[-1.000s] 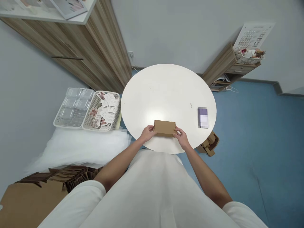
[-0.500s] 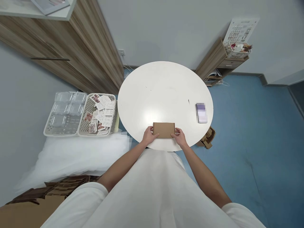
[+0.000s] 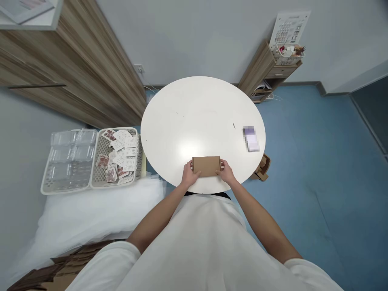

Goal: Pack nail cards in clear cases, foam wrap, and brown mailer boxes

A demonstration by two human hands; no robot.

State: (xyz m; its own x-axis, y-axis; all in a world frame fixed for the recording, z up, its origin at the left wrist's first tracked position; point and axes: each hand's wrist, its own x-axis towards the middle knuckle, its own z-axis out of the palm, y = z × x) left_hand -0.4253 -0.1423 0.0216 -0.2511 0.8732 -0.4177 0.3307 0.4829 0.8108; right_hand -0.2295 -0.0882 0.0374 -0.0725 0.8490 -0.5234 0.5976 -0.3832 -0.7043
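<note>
Box near table edge, room beyond

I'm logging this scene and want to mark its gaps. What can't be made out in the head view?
All in the head view:
- Box: inside hidden by its closed top.
- Left hand and right hand: some fingertips hidden by the box.
- Purple-and-white item: details lost to pixelation.
- Cards: print too small to read.
- Cardboard: cut off by the bottom edge.

Left hand: fingers curled, thumb laid inward. Right hand: likewise, facing it. Forearms, two: bare, reaching forward, converging.
</note>
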